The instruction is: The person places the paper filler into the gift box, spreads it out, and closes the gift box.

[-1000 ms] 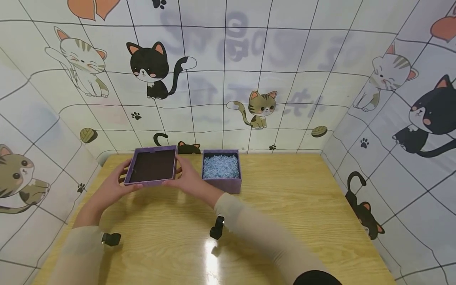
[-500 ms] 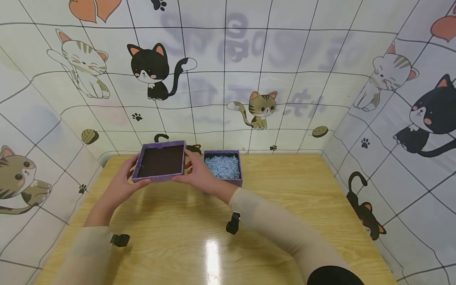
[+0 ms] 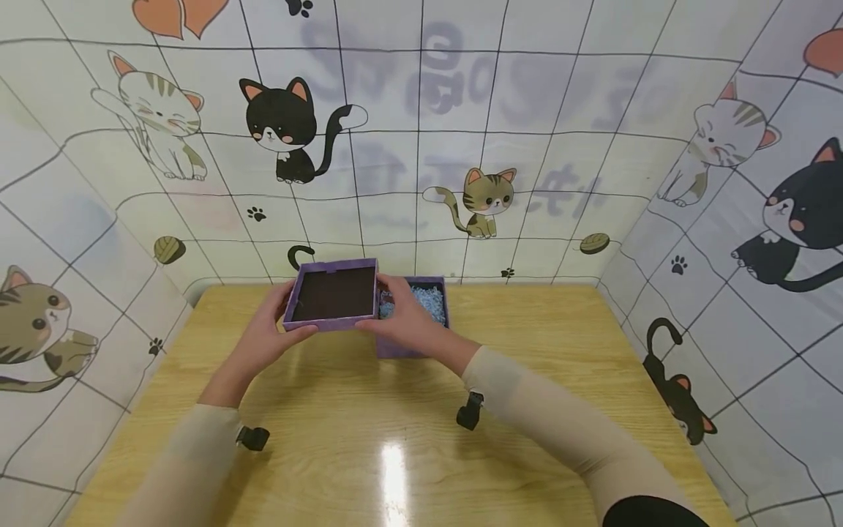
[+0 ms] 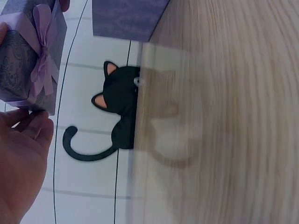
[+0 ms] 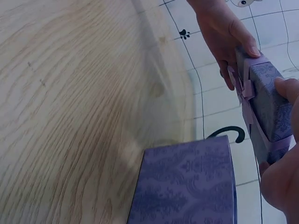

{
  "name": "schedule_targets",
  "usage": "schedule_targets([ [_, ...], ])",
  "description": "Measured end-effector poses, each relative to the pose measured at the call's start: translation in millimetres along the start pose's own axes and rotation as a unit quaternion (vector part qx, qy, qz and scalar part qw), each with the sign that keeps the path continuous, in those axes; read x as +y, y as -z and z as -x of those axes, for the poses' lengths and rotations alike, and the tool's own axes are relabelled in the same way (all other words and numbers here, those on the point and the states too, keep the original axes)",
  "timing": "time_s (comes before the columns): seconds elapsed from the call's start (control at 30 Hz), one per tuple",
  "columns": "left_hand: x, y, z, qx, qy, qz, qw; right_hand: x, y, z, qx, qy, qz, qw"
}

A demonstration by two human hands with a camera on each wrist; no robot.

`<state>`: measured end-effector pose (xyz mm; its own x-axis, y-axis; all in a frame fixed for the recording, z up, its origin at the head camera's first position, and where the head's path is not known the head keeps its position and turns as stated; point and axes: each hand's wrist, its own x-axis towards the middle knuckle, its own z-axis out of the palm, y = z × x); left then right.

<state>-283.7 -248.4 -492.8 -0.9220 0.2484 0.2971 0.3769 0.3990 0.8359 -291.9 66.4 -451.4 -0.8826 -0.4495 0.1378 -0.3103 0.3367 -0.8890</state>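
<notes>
Both hands hold a purple box lid in the air, its dark inside facing the head camera. My left hand grips its left end, thumb at the near edge. The right end is in my right hand. A lilac ribbon bow shows on the lid's outer face in the left wrist view. Right behind the right hand stands the purple box on the table, with light blue shredded paper inside. That hand and the lid's right edge cover part of the box. Its patterned side fills the bottom of the right wrist view.
The wooden table meets a wall sheet printed with cartoon cats at the back. Similar sheets rise on the left and right sides. A small black wrist camera hangs at the left cuff.
Both hands have carried the lid to the right and slightly up, from left of the box to where it overlaps the box's left part in the head view. The box stays put.
</notes>
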Motion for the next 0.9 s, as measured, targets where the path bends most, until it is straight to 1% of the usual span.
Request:
schedule_targets([
  [0.1,1.3,-9.2,-8.1,-0.002,-0.009,0.005,0.9999,2.0,10.8,4.8,0.003,0.005,-0.001,1.0000],
  [0.2,3.2,-16.9,-13.4,-0.004,-0.017,0.009,0.9998,4.4,19.5,10.4,0.005,0.008,-0.004,0.9999],
  [0.33,8.3,-28.1,-19.6,-0.013,-0.025,0.008,0.9996,10.0,29.2,17.8,0.021,0.016,-0.006,0.9996],
  [0.5,16.5,-41.4,-23.2,-0.017,-0.032,0.021,0.9991,17.5,39.8,26.4,0.032,0.022,-0.006,0.9992],
  [0.6,21.3,-50.5,-25.8,-0.023,-0.044,0.032,0.9983,24.1,49.1,33.1,0.035,0.029,-0.015,0.9989],
  [0.67,24.7,-57.8,-29.4,-0.035,-0.056,0.041,0.9970,29.6,57.3,40.6,0.040,0.023,-0.025,0.9986],
  [0.77,27.5,-68.9,-34.2,-0.049,-0.074,0.057,0.9944,36.6,69.0,53.7,0.044,-0.001,-0.040,0.9982],
  [0.9,28.2,-80.2,-38.0,-0.056,-0.096,0.065,0.9917,41.2,80.7,65.7,0.045,-0.012,-0.060,0.9971],
])
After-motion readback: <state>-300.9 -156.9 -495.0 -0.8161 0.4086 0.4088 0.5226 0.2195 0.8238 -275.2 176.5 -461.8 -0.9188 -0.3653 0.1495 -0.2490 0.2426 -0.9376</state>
